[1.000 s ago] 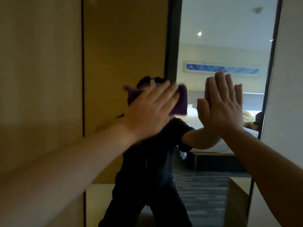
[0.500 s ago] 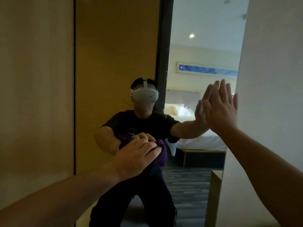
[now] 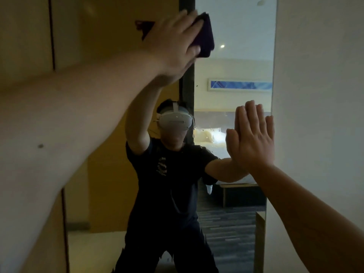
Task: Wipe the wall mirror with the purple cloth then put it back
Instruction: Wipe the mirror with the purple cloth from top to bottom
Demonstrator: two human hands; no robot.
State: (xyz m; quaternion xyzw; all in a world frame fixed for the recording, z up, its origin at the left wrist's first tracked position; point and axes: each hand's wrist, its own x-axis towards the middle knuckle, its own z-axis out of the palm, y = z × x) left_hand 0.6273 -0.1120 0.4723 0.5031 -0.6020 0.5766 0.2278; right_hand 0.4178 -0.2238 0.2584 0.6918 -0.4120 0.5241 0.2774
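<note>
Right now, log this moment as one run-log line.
phase: wiping | left hand: presses cloth high on mirror | right hand: flat on mirror, empty | put-back: not yet

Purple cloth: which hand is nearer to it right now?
Left. The left hand presses the purple cloth flat against the wall mirror, high up. The right hand lies open on the glass, lower and to the right, apart from the cloth.
</note>
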